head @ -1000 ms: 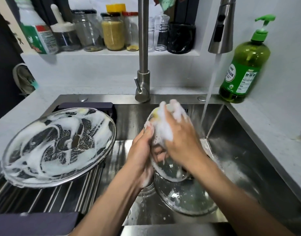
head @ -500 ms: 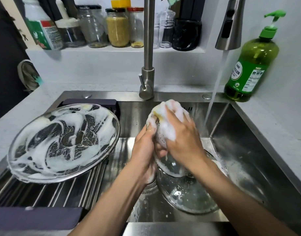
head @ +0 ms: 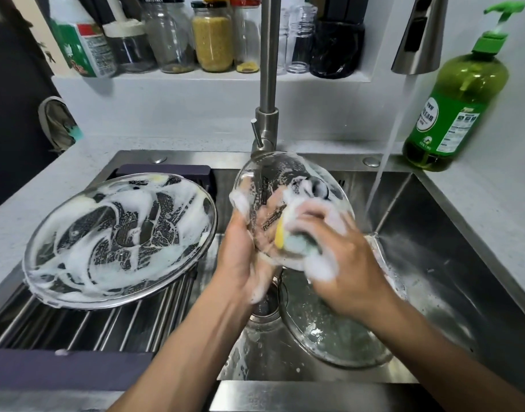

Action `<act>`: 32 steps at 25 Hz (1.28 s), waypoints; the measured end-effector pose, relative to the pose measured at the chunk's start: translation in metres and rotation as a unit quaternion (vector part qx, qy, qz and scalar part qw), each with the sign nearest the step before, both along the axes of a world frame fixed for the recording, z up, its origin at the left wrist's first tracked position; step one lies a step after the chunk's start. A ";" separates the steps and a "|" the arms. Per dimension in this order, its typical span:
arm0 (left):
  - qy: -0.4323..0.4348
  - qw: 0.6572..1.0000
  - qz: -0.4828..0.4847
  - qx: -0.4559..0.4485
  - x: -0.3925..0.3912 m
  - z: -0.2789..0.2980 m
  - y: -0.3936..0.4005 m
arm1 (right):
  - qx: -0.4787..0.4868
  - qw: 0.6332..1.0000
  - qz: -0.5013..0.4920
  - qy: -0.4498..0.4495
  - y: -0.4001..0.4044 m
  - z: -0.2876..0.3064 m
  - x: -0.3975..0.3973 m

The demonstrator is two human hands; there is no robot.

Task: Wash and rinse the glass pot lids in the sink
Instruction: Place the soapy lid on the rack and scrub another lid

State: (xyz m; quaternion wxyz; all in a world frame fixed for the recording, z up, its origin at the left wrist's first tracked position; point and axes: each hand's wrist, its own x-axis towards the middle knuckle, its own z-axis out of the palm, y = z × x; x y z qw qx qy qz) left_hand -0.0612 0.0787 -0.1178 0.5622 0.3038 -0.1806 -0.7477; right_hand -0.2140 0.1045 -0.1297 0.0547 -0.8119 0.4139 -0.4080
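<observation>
My left hand (head: 243,257) grips the lower left edge of a small glass lid (head: 273,176), held upright and tilted over the sink. My right hand (head: 341,263) presses a foamy yellow-and-green sponge (head: 288,237) against the lid's face. A large glass lid (head: 115,242) covered in suds lies tilted on the roll-up drying rack (head: 101,325) at the left. Another glass lid (head: 323,334) lies in the sink basin under my right forearm.
Water runs from the pull-out spray head (head: 415,40) into the steel sink (head: 451,263) at the right. The faucet column (head: 267,84) stands behind the held lid. A green soap bottle (head: 454,111) sits on the right counter. Jars line the shelf (head: 196,75) behind.
The held lid has turned so its glass face shows toward me. My right hand with the sponge has slid from the lid's top down to its lower middle.
</observation>
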 end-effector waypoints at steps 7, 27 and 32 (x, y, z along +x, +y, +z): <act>0.018 0.999 0.031 -0.028 0.003 0.003 0.003 | -0.035 0.998 -0.036 -0.048 -0.011 0.005 -0.016; -0.136 0.987 -0.022 -0.088 -0.014 -0.008 0.009 | 0.188 0.941 -0.132 -0.249 -0.037 0.009 -0.043; -0.183 0.976 -0.042 -0.112 -0.026 -0.010 0.013 | 0.156 0.981 -0.061 -0.099 -0.025 0.014 -0.028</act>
